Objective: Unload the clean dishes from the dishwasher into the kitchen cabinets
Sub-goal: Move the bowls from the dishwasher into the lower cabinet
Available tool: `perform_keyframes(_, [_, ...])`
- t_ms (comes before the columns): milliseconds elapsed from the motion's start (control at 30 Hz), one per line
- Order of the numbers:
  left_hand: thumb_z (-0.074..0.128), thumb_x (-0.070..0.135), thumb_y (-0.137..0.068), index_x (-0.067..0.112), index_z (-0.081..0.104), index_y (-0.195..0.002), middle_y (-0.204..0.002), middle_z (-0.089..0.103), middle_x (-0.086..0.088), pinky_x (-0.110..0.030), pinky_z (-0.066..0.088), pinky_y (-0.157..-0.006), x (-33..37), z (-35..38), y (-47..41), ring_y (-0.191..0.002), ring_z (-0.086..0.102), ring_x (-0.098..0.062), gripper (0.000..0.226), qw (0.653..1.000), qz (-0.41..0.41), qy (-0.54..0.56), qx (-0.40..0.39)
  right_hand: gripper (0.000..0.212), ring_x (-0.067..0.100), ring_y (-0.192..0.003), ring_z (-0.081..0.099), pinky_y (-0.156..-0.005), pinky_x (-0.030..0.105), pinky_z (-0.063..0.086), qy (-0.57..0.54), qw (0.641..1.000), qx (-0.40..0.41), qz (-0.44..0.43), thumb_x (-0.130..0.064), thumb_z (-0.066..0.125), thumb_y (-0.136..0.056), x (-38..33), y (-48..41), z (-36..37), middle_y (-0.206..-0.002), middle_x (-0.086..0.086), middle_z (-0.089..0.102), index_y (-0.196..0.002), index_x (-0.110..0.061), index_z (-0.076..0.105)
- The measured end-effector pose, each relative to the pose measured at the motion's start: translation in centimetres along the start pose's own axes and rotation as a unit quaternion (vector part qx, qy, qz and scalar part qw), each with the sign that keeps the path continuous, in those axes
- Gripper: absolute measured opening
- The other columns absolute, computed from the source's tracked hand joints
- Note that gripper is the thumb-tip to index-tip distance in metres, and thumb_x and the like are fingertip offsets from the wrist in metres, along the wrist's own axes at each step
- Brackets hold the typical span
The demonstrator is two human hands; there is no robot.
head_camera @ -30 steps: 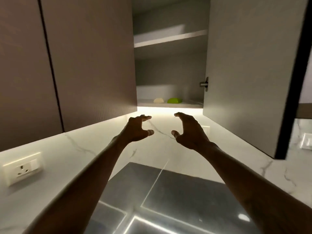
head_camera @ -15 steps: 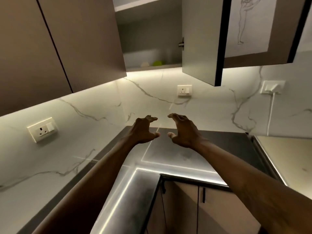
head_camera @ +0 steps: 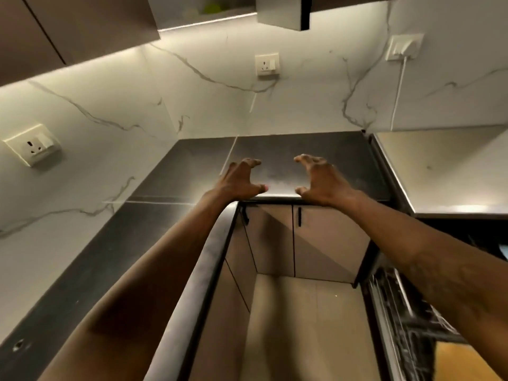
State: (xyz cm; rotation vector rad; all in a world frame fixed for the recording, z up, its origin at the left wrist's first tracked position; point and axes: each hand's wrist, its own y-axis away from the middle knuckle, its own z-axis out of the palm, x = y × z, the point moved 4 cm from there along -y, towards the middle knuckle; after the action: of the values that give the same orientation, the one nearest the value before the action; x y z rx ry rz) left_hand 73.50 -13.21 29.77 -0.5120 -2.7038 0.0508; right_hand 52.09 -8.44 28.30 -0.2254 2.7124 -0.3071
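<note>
Two bare hands are reaching forward, side by side and apart. The left hand (head_camera: 238, 179) and right hand (head_camera: 320, 180) are both curling their fingers like claws, holding nothing. They are hovering over a dark, glossy countertop (head_camera: 288, 155). At the lower right, the open dishwasher (head_camera: 406, 320) is showing a dark wire rack, its contents too blurred to tell. An open upper cabinet (head_camera: 209, 9) is sitting at the top edge.

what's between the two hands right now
Nothing: in the head view, the left hand and right hand are empty, with only bare dark countertop showing in the gap.
</note>
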Motion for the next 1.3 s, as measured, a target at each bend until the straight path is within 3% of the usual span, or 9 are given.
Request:
perform_keyframes(367, [0.079,0.041,-0.080,0.017,0.045,-0.149,-0.148,0.052,-0.007,-0.041,0.039,-0.113,17.4,12.3,4.5,-0.137,0.047,-0.025,0.080,0.998,0.013,-0.018,-0.063,0.082,0.025,-0.144,0.036,-0.117,0.043,0.035,0.008,0.999,-0.037,0.023,-0.036,0.075,-0.079,15.1,13.9,-3.7,-0.156,0.006,0.040,-0.151,-0.020,0.037])
perform_keyframes(567, [0.076,0.045,-0.082,0.025,0.042,-0.151,-0.153,0.046,-0.001,-0.047,0.036,-0.112,27.8,19.5,6.5,-0.143,0.034,-0.028,0.080,0.994,0.009,-0.009,-0.104,0.082,0.029,-0.137,0.045,-0.110,0.045,0.043,0.010,0.995,-0.084,0.057,-0.036,0.076,-0.077,25.5,21.7,-5.7,-0.152,0.006,0.044,-0.149,-0.019,0.039])
perform_keyframes(800, [0.074,0.041,-0.085,0.023,0.042,-0.150,-0.152,0.046,-0.003,-0.046,0.032,-0.114,35.7,26.4,4.7,-0.144,0.033,-0.028,0.074,0.986,0.043,0.005,-0.159,0.080,0.029,-0.135,0.046,-0.105,0.046,0.046,0.000,0.988,-0.100,0.114,-0.035,0.075,-0.079,34.8,26.3,-6.3,-0.150,0.007,0.046,-0.148,-0.019,0.039])
perform_keyframes(867, [0.073,0.034,-0.088,0.018,0.047,-0.146,-0.147,0.051,-0.006,-0.044,0.036,-0.111,37.9,28.0,3.7,-0.139,0.039,-0.028,0.066,0.983,0.055,0.017,-0.176,0.079,0.030,-0.136,0.046,-0.106,0.044,0.046,-0.001,0.985,-0.105,0.134,-0.034,0.075,-0.081,37.4,27.3,-6.4,-0.152,0.007,0.044,-0.149,-0.018,0.039])
perform_keyframes(967, [0.075,0.028,-0.087,0.013,0.060,-0.132,-0.125,0.065,-0.009,-0.039,0.045,-0.098,40.6,30.9,2.4,-0.114,0.057,-0.023,0.050,0.978,0.063,0.031,-0.195,0.078,0.031,-0.133,0.048,-0.105,0.043,0.046,-0.003,0.982,-0.110,0.154,-0.036,0.074,-0.080,41.2,29.0,-6.5,-0.148,0.008,0.048,-0.148,-0.016,0.041])
perform_keyframes(1100, [0.078,0.040,-0.078,0.027,0.067,-0.119,-0.094,0.071,0.005,-0.037,0.057,-0.082,43.5,36.6,1.0,-0.089,0.068,-0.015,0.044,0.972,0.072,0.048,-0.219,0.077,0.032,-0.125,0.053,-0.097,0.047,0.051,-0.016,0.975,-0.116,0.187,-0.042,0.070,-0.073,46.9,31.1,-6.7,-0.139,0.009,0.055,-0.142,-0.017,0.045])
perform_keyframes(1200, [0.077,0.039,-0.078,0.024,0.066,-0.118,-0.094,0.071,0.002,-0.038,0.058,-0.080,47.0,40.0,-0.2,-0.082,0.067,-0.012,0.044,0.968,0.079,0.059,-0.230,0.083,0.032,-0.122,0.056,-0.093,0.046,0.053,-0.032,0.972,-0.113,0.204,-0.049,0.061,-0.066,52.0,31.9,-6.6,-0.137,0.008,0.057,-0.141,-0.017,0.046])
perform_keyframes(1300, [0.077,0.038,-0.081,0.022,0.062,-0.128,-0.111,0.070,-0.001,-0.034,0.054,-0.089,50.3,43.6,-1.1,-0.099,0.066,-0.015,0.052,0.962,0.059,0.064,-0.258,0.079,0.033,-0.128,0.052,-0.099,0.045,0.050,-0.046,0.966,-0.125,0.220,-0.031,0.074,-0.073,56.2,32.8,-6.5,-0.144,0.012,0.052,-0.145,-0.011,0.046])
